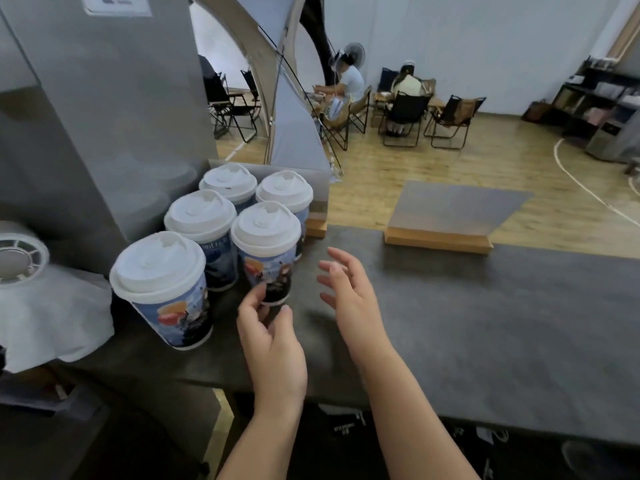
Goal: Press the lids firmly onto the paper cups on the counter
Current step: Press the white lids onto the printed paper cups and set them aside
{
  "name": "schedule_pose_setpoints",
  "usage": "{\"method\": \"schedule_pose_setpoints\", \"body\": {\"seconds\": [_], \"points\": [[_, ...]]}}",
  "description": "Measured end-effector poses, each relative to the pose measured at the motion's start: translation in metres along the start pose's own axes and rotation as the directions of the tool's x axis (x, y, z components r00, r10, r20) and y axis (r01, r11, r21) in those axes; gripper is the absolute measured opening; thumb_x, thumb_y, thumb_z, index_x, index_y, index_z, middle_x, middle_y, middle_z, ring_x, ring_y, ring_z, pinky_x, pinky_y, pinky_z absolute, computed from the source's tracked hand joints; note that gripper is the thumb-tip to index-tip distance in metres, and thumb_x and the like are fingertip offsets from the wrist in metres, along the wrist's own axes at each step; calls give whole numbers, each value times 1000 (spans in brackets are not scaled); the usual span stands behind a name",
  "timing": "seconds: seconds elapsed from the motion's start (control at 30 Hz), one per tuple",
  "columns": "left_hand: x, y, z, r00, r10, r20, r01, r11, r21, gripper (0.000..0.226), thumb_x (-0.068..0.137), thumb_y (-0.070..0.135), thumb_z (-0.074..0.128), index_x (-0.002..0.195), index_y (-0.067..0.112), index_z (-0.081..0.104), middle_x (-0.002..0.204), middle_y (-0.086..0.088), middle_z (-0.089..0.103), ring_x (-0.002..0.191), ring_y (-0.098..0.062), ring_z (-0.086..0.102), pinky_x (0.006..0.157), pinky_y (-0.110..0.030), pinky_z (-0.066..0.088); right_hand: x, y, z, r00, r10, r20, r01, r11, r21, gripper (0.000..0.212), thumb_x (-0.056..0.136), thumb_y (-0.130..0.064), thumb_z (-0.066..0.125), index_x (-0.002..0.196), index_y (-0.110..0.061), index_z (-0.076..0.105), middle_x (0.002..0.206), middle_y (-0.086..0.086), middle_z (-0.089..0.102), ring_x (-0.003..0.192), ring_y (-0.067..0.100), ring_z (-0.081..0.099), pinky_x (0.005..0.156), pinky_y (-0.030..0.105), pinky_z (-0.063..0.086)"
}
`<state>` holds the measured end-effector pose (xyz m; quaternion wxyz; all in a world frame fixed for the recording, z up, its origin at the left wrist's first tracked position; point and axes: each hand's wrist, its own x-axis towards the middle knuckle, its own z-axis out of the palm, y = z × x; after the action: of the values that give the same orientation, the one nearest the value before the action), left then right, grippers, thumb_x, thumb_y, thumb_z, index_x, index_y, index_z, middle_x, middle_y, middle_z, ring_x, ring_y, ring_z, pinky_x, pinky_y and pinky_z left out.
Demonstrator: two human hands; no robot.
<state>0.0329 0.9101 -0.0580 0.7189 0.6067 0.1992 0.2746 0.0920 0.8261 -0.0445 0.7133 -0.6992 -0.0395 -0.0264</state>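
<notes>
Head view, cups: five printed paper cups grouped at the left end of the dark counter, just beside a grey machine housing; each one already wears a white lid
Head view, nearest cup: stands alone at front left, lid looks level on the rim
Head view, front right cup: the one between the hands; its lid sits flat as far as can be seen
Head view, rear cups: middle left cup, back left cup and back right cup, packed close, sides near or touching, cannot tell which
Head view, left hand: low at the base of the front right cup, thumb and fingertips curled towards the cup's foot; appears to touch or lightly pinch it, contact blurred, so not certain
Head view, right hand: off to the cup's right, fingers spread and relaxed, holding nothing, apart from every cup
Head view, surroundings: white cloth at far left, two wooden-based sign stands along the far counter edge
Step in hand: judged late in the task; all lids are on, hands seem to be settling or checking the front right cup
Next move calls for: steadying that cup low with the left hand while the right palm comes over the lid and presses evenly round the rim; if seated, take the next cup
</notes>
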Motion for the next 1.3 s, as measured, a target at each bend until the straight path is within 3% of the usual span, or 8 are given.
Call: {"method": "schedule_pose_setpoints", "body": {"seconds": [0.1,0.27,0.47,0.63,0.83,1.0,1.17,1.3], "points": [[-19,7,15,997,50,51,-50,999,8,31,99,4,52,118,28,56,117,13,59,101,11,56,83,-6,41,-11,-7,-26,998,-6,-68,7,1000,15,24,104,-23,44,118,-36,59,112,-6,67,106,16,65,92,36,52],[-53,15,55,977,26,211,-25,1000,-9,28,99,2,50,106,25,63,107,9,65,101,3,60,85,-11,43,-36,-21,-86,986,-7,-168,18,998,65,24,105,-21,43,116,-31,61,111,-2,68,98,13,65,89,34,52],[-139,20,132,888,-22,460,23,1000,4,22,101,5,48,106,17,66,100,6,68,88,8,61,86,-13,49,-87,-39,-209,940,-20,-340,45,997,66,25,105,-19,41,119,-24,61,113,3,68,94,12,64,83,28,53],[-256,15,218,741,-74,668,73,997,30,23,102,10,48,103,20,68,102,6,68,92,-5,61,80,-16,48,-158,-48,-350,830,-25,-558,31,1000,2,24,106,-23,42,119,-28,61,114,2,68,97,13,66,86,29,53],[-402,17,322,480,-92,873,106,993,46,24,103,14,47,103,24,69,105,6,70,93,-8,64,81,-21,48,-258,-65,-515,614,-28,-789,13,1000,-25,25,106,-24,40,118,-28,62,113,0,69,103,16,67,92,33,54],[-486,4,377,270,-128,954,75,991,112,23,103,15,48,104,25,69,104,8,70,96,-9,66,79,-19,49,-317,-73,-606,456,-14,-890,32,1000,0,25,107,-23,40,115,-29,62,113,2,70,104,19,67,91,34,53],[-524,-22,407,225,-200,954,98,978,182,22,103,13,49,104,21,70,102,4,71,89,-4,66,69,-9,49,-341,-55,-658,387,28,-922,20,999,39,25,106,-24,40,117,-30,62,113,0,70,106,18,67,96,38,53],[-538,-41,445,226,-230,947,107,972,211,21,104,16,49,106,20,70,105,0,71,93,-9,66,69,-9,50,-329,-35,-691,405,61,-912,-17,998,59,25,106,-23,40,117,-30,61,112,-1,70,105,16,67,95,37,54]]}}
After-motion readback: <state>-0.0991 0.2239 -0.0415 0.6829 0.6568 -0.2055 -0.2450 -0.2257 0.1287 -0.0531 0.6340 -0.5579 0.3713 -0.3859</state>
